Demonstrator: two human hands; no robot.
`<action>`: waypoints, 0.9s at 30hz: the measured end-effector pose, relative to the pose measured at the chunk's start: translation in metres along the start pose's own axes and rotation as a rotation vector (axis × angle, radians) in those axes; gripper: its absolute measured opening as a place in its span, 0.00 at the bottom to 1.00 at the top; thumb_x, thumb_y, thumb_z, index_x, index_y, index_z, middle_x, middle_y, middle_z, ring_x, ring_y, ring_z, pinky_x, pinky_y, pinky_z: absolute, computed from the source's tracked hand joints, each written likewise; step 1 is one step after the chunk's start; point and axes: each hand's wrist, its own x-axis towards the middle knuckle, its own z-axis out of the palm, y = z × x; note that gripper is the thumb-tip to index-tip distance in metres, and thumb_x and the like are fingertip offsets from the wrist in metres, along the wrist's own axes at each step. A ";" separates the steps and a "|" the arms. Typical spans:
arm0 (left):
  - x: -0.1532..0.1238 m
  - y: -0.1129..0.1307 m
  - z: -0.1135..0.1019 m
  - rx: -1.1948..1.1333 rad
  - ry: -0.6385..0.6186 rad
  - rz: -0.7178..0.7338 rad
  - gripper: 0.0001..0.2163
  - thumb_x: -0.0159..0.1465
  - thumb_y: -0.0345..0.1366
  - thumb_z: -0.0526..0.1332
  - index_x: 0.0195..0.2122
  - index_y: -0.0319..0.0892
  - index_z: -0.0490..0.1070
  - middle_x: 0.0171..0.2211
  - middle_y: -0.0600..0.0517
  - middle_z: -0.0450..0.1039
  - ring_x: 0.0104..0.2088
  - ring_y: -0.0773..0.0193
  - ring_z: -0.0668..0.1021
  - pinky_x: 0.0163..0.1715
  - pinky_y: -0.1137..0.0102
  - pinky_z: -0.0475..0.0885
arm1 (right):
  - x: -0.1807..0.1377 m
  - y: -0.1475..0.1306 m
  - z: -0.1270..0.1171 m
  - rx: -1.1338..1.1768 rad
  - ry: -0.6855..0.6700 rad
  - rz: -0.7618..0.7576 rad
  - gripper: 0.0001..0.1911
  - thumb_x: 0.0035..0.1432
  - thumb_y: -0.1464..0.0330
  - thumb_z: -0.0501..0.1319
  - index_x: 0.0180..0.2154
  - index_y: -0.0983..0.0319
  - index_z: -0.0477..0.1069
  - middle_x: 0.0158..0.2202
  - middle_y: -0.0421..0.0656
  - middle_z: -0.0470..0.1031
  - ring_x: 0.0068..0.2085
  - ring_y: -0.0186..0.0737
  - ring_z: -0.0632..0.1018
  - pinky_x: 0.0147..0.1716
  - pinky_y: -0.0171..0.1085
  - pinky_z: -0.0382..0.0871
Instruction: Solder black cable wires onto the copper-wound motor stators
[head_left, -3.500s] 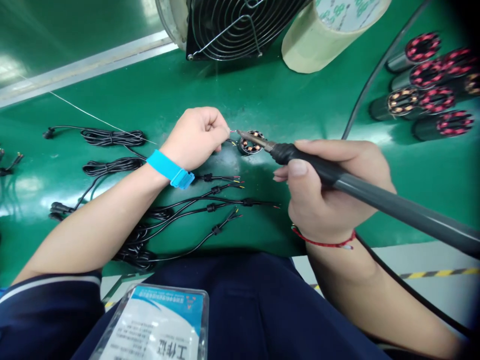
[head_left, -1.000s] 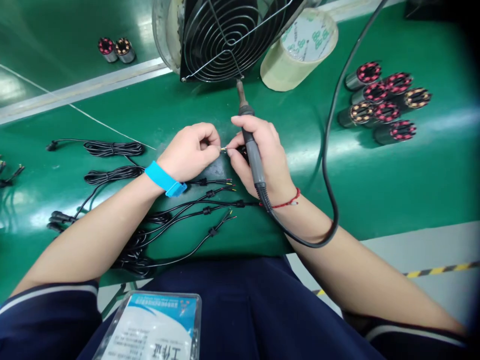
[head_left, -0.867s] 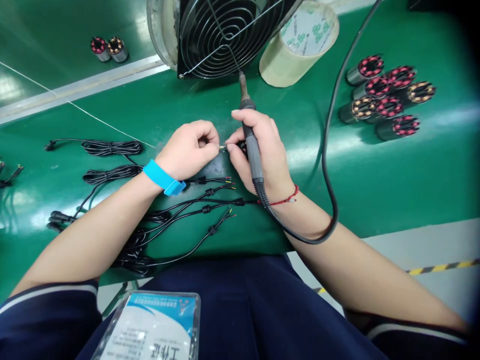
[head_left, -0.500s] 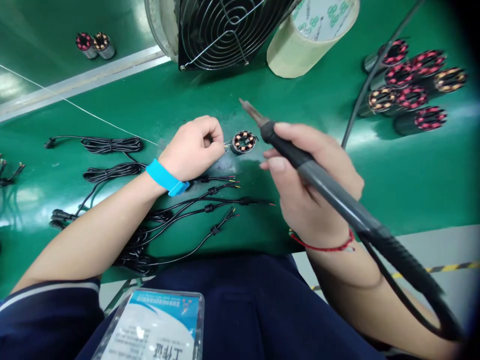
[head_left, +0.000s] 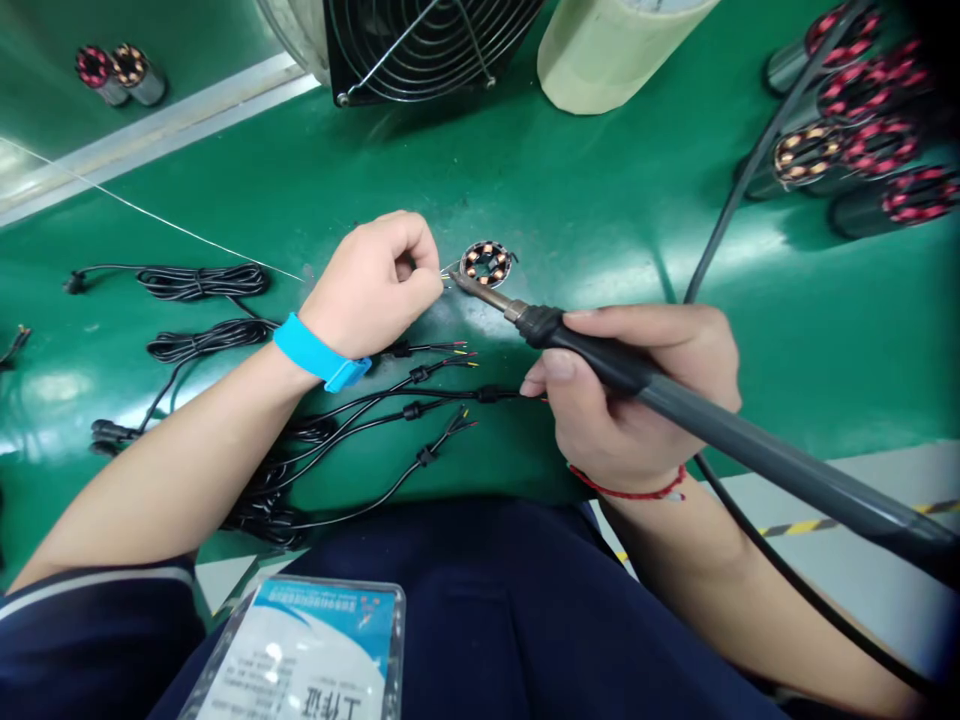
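Apparently for soldering, the left hand (head_left: 375, 285) pinches thin wires (head_left: 445, 278) beside a stator (head_left: 487, 249) while the right hand (head_left: 645, 385) grips a soldering iron (head_left: 697, 412); steady contact seems needed next.

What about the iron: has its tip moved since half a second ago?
Yes. Judged against the fan, the iron's tip has moved farther away, downward in the picture and somewhat left, close to the wires in the left hand.
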 end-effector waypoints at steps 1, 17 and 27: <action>0.000 0.000 0.000 -0.001 0.001 0.000 0.07 0.52 0.23 0.55 0.22 0.42 0.61 0.25 0.53 0.68 0.25 0.68 0.67 0.27 0.69 0.64 | 0.000 0.000 0.000 0.003 -0.002 0.004 0.13 0.59 0.61 0.66 0.45 0.54 0.71 0.38 0.42 0.78 0.32 0.40 0.81 0.30 0.42 0.77; -0.001 -0.002 0.001 -0.010 0.019 0.004 0.07 0.57 0.28 0.58 0.23 0.41 0.62 0.24 0.54 0.67 0.26 0.69 0.69 0.27 0.70 0.67 | -0.002 0.000 0.000 0.028 0.005 0.032 0.14 0.59 0.61 0.65 0.47 0.53 0.70 0.39 0.42 0.77 0.33 0.42 0.81 0.32 0.45 0.79; 0.000 -0.002 0.002 -0.021 0.030 0.006 0.06 0.57 0.30 0.57 0.23 0.41 0.63 0.23 0.53 0.67 0.26 0.68 0.70 0.29 0.69 0.67 | 0.018 -0.016 -0.001 -0.022 -0.033 -0.030 0.10 0.61 0.65 0.63 0.45 0.50 0.72 0.42 0.39 0.76 0.44 0.46 0.82 0.45 0.46 0.78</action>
